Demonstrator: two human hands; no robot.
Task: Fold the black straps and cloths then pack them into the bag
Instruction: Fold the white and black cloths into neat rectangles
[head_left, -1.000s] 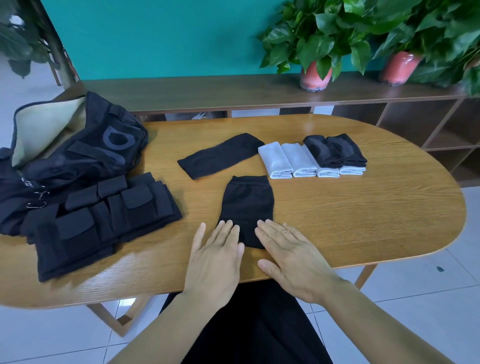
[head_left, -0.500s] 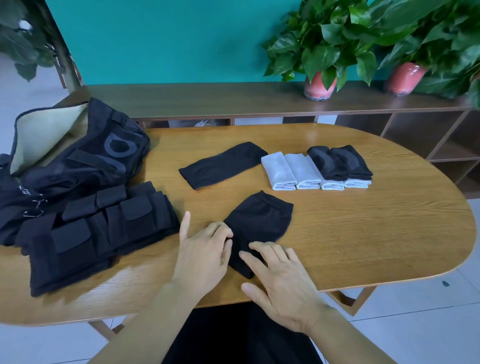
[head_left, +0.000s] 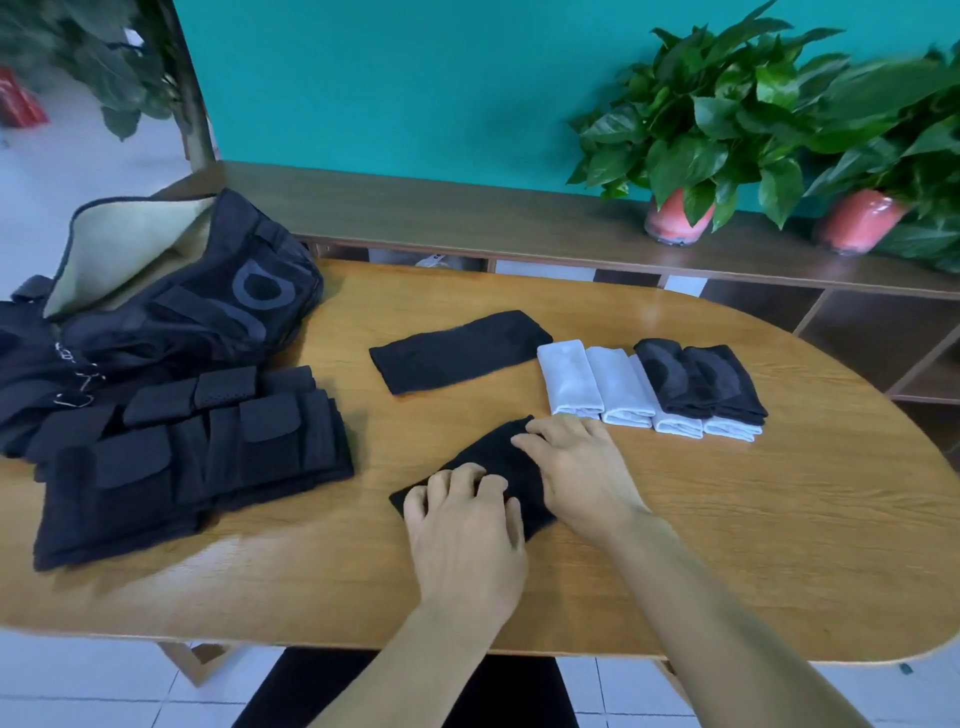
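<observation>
A small black cloth (head_left: 496, 453) lies slanted on the wooden table (head_left: 727, 545) in front of me. My left hand (head_left: 465, 525) presses on its near left end with fingers bent at the tips. My right hand (head_left: 576, 467) lies flat over its right side. A longer black cloth (head_left: 457, 351) lies flat behind it. The black bag (head_left: 171, 301) sits open at the far left, its pale lining showing. Folded black straps (head_left: 192, 457) are stacked in front of the bag.
A row of folded white cloths (head_left: 597, 384) with two folded black cloths (head_left: 696, 376) on top sits right of centre. A low wooden shelf (head_left: 519, 223) with two potted plants (head_left: 680, 150) runs behind the table. The table's front edge is close to my body.
The small black cloth has been turned from upright to slanting and moved away from the table edge. Both hands have shifted forward onto it, and the view has moved closer.
</observation>
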